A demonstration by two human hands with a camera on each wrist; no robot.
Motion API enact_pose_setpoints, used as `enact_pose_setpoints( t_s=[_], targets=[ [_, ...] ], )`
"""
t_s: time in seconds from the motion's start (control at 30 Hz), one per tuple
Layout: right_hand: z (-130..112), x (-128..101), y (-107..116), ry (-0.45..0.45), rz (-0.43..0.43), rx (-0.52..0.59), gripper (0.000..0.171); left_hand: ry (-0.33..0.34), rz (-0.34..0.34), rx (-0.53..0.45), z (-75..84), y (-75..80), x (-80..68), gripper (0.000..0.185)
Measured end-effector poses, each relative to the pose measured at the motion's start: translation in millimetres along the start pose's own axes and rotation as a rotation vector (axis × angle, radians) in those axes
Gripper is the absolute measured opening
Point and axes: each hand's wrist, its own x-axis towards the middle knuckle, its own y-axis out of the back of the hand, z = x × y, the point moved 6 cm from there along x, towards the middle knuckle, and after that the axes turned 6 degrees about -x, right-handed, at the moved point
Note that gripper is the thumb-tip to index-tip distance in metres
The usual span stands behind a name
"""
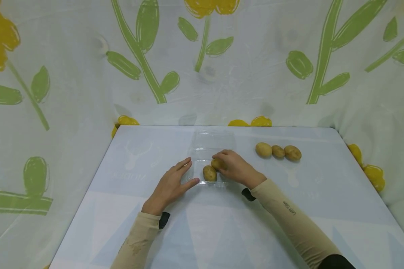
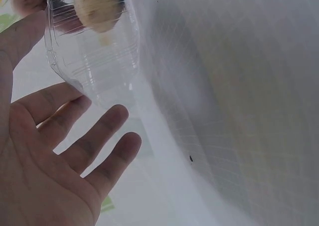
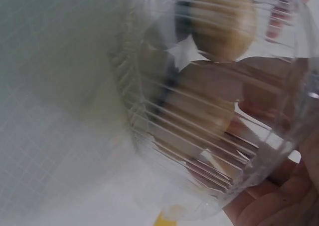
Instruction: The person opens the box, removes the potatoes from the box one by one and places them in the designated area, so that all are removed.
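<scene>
You are working on the table, pale and glossy, with a flowered cloth hung behind and around it. Near its middle lies the clear plastic container, open, its long axis running away from you toward the cloth, so the near end sits between your two hands. Off to your right, well apart from the container, three loose potatoes lie in a short row across the table, side by side and touching or nearly so. Your right hand is the nearer one to that row and is already over the container's near end, fingers curled round the second potato, which sits low inside the tray. Just beside it, toward you and a little to your left, lies the first potato, resting in the container; the two look to be touching, though I cannot tell for certain. Your left hand lies flat on the table, fingers straight and relaxed, fingertips against the container's near left edge, holding nothing. The left wrist view shows the same: spread fingers beside the ribbed clear wall.
</scene>
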Motion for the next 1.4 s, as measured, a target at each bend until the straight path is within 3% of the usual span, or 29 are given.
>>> enact_pose_setpoints(
  t_s=[0.13,0.43,0.97,1.2,1.4],
  targets=[
    [0,0,-4,-0.012,-0.023,-0.043,0.043,-0.009,-0.001,0.002,-0.8,-0.8,-0.1,0.079],
    [-2,-1,-7,-0.073,-0.063,-0.013,0.044,-0.015,0.003,-0.003,-0.9,-0.5,0.1,0.079],
    [-3,-1,-7,-0.052,-0.01,0.0,0.042,-0.017,-0.002,0.001,-0.8,-0.3,0.3,0.08],
    [-5,-2,-1,0.003,0.085,-0.004,0.04,-0.016,0.009,0.001,-0.7,-0.2,0.3,0.08],
    [-8,-12,14,0.095,0.273,0.023,0.044,-0.011,0.006,-0.001,-1.4,-1.2,0.4,0.08]
  ],
)
